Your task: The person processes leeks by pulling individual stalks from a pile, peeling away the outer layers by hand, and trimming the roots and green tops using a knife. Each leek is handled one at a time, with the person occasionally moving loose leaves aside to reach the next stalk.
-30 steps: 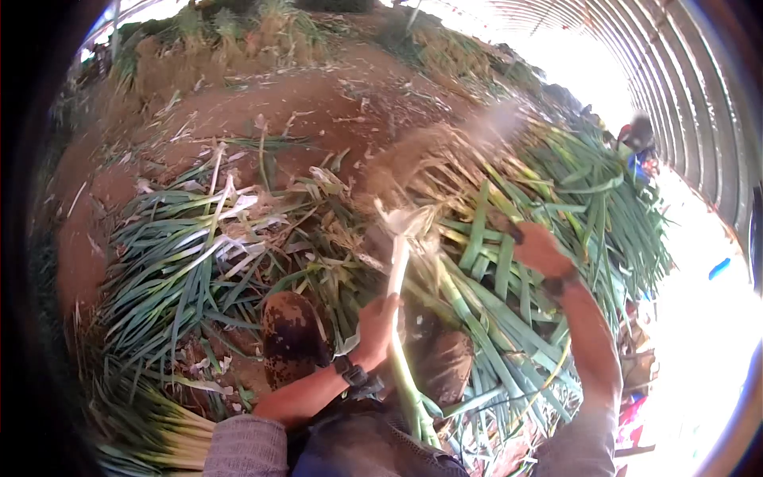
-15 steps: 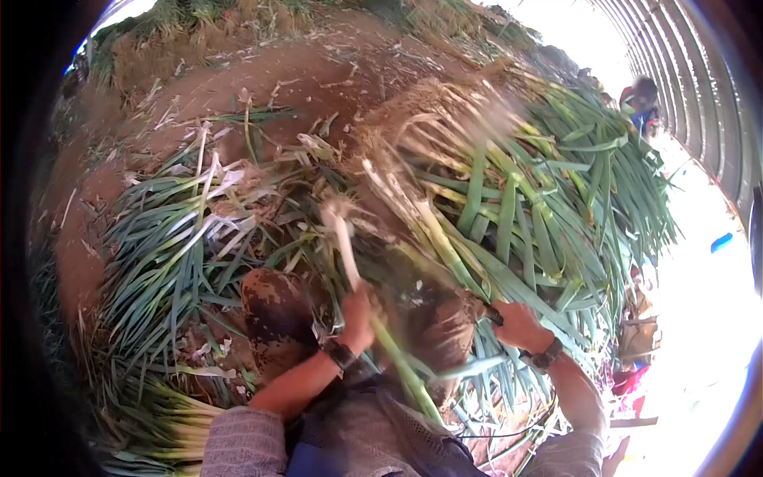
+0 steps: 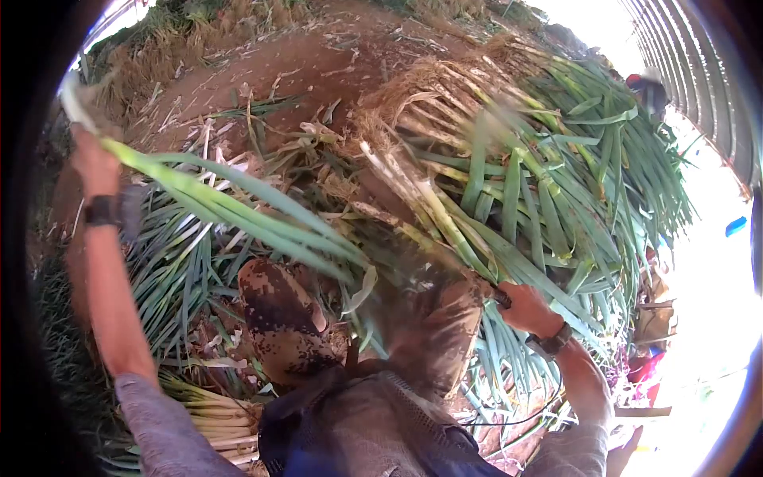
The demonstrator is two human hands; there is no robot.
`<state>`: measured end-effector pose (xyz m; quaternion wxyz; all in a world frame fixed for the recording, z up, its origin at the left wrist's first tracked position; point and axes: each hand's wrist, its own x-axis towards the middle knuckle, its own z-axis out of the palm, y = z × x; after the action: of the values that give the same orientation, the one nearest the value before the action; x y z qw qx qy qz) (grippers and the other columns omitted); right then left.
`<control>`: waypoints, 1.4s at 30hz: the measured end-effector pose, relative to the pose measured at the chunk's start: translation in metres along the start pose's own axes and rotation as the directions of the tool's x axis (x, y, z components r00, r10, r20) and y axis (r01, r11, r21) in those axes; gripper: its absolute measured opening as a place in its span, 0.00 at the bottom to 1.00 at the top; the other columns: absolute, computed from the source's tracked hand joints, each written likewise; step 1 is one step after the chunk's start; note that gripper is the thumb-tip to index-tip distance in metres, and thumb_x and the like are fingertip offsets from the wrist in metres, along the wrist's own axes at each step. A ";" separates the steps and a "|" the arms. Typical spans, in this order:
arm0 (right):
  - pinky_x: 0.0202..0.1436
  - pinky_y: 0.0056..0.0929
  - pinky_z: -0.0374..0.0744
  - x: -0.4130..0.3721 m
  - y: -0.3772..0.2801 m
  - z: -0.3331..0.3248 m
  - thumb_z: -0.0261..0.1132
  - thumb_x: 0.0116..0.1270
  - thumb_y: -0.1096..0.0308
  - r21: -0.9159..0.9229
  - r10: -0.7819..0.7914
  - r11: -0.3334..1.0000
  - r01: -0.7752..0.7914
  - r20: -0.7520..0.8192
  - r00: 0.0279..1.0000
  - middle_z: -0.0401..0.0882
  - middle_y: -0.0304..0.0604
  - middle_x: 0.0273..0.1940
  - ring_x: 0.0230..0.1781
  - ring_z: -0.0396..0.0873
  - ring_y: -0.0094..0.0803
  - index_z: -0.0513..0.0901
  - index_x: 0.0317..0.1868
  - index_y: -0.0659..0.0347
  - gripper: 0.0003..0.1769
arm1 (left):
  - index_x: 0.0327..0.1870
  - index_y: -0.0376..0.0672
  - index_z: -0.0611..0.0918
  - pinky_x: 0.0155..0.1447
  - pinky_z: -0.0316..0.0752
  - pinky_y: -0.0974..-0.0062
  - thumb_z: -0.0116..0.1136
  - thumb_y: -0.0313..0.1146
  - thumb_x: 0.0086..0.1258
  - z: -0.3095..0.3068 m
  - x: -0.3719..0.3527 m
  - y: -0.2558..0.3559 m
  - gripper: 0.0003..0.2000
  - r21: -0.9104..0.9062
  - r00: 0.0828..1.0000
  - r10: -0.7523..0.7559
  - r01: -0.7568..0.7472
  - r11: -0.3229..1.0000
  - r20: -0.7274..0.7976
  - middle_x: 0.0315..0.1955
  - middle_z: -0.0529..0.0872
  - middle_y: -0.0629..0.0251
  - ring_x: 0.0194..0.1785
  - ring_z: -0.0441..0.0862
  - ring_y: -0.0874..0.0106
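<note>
My left hand (image 3: 97, 165) is closed around the white lower stem of a green onion (image 3: 187, 184), raised at the far left. Its long green leaves trail across to the right, above my knee. My right hand (image 3: 531, 310) is closed on a small tool with a black handle (image 3: 501, 298), beside my right knee. The tool's working end cannot be made out. A large heap of green onions (image 3: 548, 183) with rooty, soil-brown ends lies ahead on the right. On the left, cleaner green onions with white stems (image 3: 203, 238) are spread on the ground.
Bare brown soil (image 3: 310, 60) strewn with peelings stretches ahead. A bundle of green onions (image 3: 218, 421) lies by my left hip. A thin dark cable (image 3: 513, 421) hangs under my right forearm. Another person (image 3: 648, 91) is far off at right, near a ribbed wall (image 3: 699, 71).
My left hand has swung from between my knees up to the far left, carrying the green onion with it. My right hand has barely moved and keeps the black-handled tool.
</note>
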<state>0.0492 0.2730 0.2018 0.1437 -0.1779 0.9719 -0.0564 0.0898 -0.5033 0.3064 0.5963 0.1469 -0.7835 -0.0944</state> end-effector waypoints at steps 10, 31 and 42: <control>0.42 0.58 0.78 -0.002 -0.022 -0.026 0.60 0.57 0.69 -0.098 0.007 0.995 -0.001 0.058 0.998 0.83 0.59 0.32 0.35 0.81 0.62 0.83 0.43 0.55 0.13 | 0.54 0.42 0.83 0.61 0.74 0.58 0.56 0.59 0.70 -0.019 -0.048 0.096 0.27 -0.201 0.701 -0.482 0.653 0.730 0.525 0.51 0.85 0.60 0.55 0.82 0.68; 0.40 0.53 0.77 -0.040 -0.008 -0.030 0.65 0.55 0.65 0.072 0.170 0.982 -0.177 0.097 0.981 0.82 0.59 0.31 0.35 0.80 0.62 0.81 0.44 0.60 0.15 | 0.52 0.39 0.81 0.50 0.84 0.63 0.65 0.42 0.71 0.172 -0.443 0.426 0.17 0.236 -0.160 0.191 0.833 -0.501 0.968 0.43 0.87 0.59 0.48 0.87 0.66; 0.40 0.35 0.77 -0.064 0.013 -0.070 0.70 0.58 0.64 0.270 0.231 0.935 -0.231 0.030 0.972 0.82 0.51 0.33 0.31 0.78 0.41 0.80 0.51 0.66 0.22 | 0.51 0.38 0.78 0.23 0.80 0.79 0.67 0.43 0.70 0.150 -0.359 0.482 0.19 0.039 -0.028 0.035 0.927 -0.374 0.999 0.37 0.85 0.62 0.31 0.86 0.74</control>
<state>0.0814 0.3129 0.2826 0.1714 -0.0411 0.9692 -0.1718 -0.0226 0.0687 0.0958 -0.0651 0.1285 -0.4011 -0.9046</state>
